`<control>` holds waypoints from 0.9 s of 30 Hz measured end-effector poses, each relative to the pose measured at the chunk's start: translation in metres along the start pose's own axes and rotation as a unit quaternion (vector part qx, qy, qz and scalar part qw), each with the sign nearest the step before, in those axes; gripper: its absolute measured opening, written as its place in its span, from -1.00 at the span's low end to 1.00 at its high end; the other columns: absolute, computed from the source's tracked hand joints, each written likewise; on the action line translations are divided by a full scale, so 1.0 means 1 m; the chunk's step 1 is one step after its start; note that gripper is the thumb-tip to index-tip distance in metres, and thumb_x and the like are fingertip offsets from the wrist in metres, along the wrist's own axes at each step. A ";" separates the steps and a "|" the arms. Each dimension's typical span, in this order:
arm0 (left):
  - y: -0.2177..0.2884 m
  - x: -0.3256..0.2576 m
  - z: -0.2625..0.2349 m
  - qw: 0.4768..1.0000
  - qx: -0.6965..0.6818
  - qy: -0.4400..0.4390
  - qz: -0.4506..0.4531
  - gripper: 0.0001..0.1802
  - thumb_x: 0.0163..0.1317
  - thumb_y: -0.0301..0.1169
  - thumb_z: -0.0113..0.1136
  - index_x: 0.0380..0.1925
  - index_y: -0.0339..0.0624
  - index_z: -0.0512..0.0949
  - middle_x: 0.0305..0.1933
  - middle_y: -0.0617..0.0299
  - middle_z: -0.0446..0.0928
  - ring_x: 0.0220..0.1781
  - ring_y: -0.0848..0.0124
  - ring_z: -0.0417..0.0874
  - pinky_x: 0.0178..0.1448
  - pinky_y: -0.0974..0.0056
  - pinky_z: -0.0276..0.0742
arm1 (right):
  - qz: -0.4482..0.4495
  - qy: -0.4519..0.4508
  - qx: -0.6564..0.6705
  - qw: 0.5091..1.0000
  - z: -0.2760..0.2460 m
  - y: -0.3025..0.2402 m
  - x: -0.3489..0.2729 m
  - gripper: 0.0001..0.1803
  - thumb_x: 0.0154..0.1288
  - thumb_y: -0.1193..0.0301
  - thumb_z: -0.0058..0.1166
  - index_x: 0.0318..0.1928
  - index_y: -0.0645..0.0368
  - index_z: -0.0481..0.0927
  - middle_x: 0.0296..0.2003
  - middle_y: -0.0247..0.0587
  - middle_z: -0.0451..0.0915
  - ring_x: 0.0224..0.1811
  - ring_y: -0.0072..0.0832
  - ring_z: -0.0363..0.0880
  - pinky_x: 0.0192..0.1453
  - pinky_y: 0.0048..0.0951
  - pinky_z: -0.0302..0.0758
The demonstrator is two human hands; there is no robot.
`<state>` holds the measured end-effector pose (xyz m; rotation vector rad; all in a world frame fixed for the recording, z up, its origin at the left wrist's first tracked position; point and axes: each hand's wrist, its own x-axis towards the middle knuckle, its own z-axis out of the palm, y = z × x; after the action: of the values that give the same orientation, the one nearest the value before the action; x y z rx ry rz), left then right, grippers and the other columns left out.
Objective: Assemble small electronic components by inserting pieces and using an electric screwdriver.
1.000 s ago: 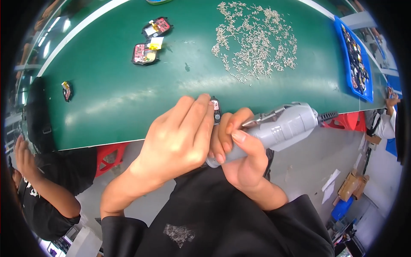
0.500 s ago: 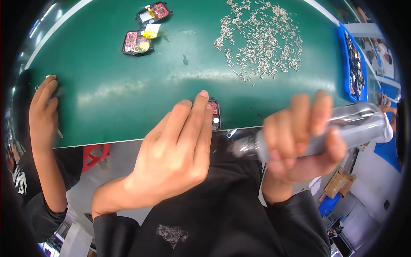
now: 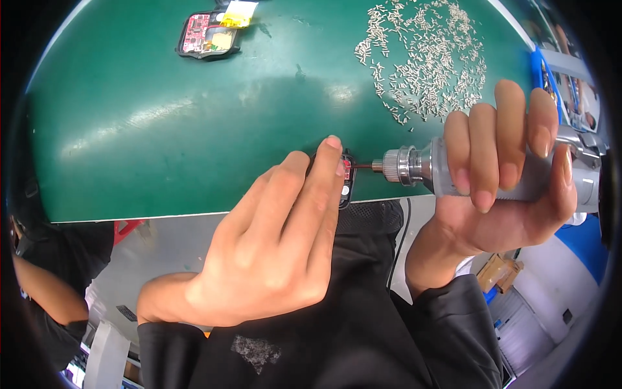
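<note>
My left hand [image 3: 269, 243] lies over a small black casing [image 3: 346, 196] with a red circuit board at the table's near edge. Its fingers are pressed together and hold the casing down, hiding most of it. In my right hand [image 3: 495, 159] is a grey electric screwdriver [image 3: 407, 166], held level with the fingers wrapped round its body. Its thin bit points left and reaches the circuit board beside my left fingertips. Whether the bit sits in a screw is too small to tell.
Many small loose screws [image 3: 434, 68] lie scattered at the far right of the green table [image 3: 162, 155]. Another open black casing [image 3: 206, 37] with a red board and a yellow-taped part lies at the far left. A blue tray [image 3: 539, 68] stands at the right edge. A co-worker's arm [image 3: 52, 295] shows at left.
My right hand has brought the screwdriver from a blurred swing over the table edge to the casing, its bit now at the board. The view has shifted, and the co-worker's hand has left it.
</note>
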<state>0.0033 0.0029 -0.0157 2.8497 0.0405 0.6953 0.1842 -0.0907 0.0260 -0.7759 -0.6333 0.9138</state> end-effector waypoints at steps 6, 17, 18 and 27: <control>-0.001 0.003 -0.004 1.000 -0.003 0.000 0.010 -0.57 -0.37 -0.66 0.21 -0.34 -0.64 0.54 -0.10 -0.19 0.55 -0.28 0.12 0.56 -0.35 0.22 0.59 | 0.000 -0.090 0.001 0.996 0.001 0.004 0.008 -0.81 0.29 0.26 -0.13 -0.37 0.07 0.28 -0.54 -0.34 0.27 -0.67 -0.61 0.27 -0.47 -0.51 0.26; 0.000 -0.002 -0.013 0.998 0.033 -0.038 0.027 -0.61 -0.22 -0.52 0.17 -0.33 -0.62 0.58 -0.12 -0.20 0.55 -0.11 0.12 0.54 -0.07 0.24 0.59 | 0.057 -0.148 -0.127 0.979 0.021 0.006 0.016 -0.76 0.33 0.24 -0.13 -0.39 0.13 0.30 -0.58 -0.32 0.28 -0.74 -0.62 0.18 -0.56 -0.51 0.24; -0.001 -0.003 -0.015 0.998 0.044 -0.037 0.038 -0.61 -0.22 -0.52 0.17 -0.33 -0.62 0.58 -0.12 -0.20 0.55 -0.11 0.12 0.54 -0.07 0.24 0.59 | 0.046 -0.145 -0.137 0.979 0.023 0.008 0.016 -0.76 0.32 0.24 -0.13 -0.39 0.14 0.30 -0.59 -0.33 0.28 -0.75 -0.62 0.16 -0.59 -0.51 0.22; -0.044 -0.026 -0.052 0.967 0.084 -0.037 -0.238 -0.55 -0.05 -0.69 0.21 -0.05 -0.35 0.50 0.01 0.00 0.54 -0.02 0.06 0.54 0.07 0.08 0.46 | -0.164 0.054 0.152 0.973 -0.049 -0.021 -0.027 -0.74 0.30 0.27 -0.13 -0.15 0.20 0.41 -0.63 -0.40 0.23 -0.76 -0.67 0.14 -0.57 -0.54 0.24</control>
<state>-0.0427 0.0536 0.0083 2.8427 0.7778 0.4977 0.2178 -0.1372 0.0107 -0.4254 -0.4932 0.6394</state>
